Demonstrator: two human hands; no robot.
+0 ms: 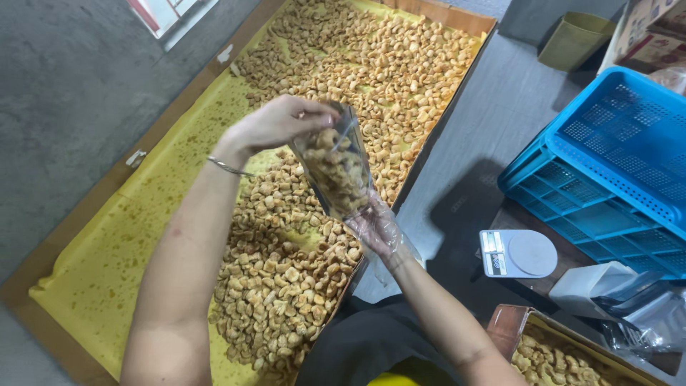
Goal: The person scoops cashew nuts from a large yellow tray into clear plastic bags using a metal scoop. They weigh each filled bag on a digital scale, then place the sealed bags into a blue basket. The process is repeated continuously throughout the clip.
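Note:
A clear plastic pouch (336, 168) partly filled with golden fried snack pieces hangs above a long wooden tray (86, 214). My left hand (279, 121), bare with a thin bracelet on the wrist, pinches the pouch's top edge. My right hand (375, 229), in a thin transparent glove, cups the pouch from underneath. The tray is lined with yellow oil-stained paper (121, 250) and holds a large spread of the same fried pieces (343, 64).
A small white digital scale (516, 253) sits on a low surface at right. Behind it lies a blue plastic crate (614, 164). A second tray of snack pieces (550, 357) shows at bottom right beside clear bags (636, 314). Grey concrete floor surrounds everything.

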